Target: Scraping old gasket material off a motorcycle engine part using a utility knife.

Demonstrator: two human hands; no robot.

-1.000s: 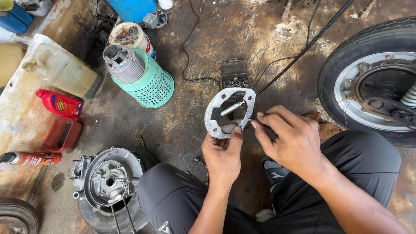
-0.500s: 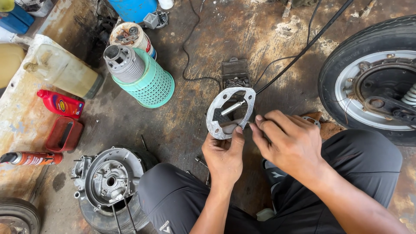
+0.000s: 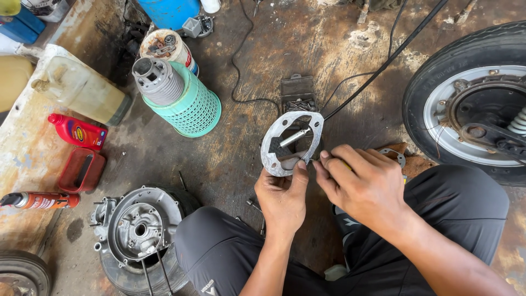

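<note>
Flat grey oval gasket plate (image 3: 290,143) held above the stained workshop floor (image 3: 241,159).
The left hand (image 3: 282,197) pinched its lower edge; the right hand (image 3: 364,186) touched its rim, grip clenched on something unclear.

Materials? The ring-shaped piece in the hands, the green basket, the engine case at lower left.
Ring-shaped piece: thin, flat, mottled grey, probably gasket sheet or worn metal. Green basket: moulded plastic, perforated mesh wall, matte. Engine case: cast aluminium by its look, dull silver with ribs.
</note>
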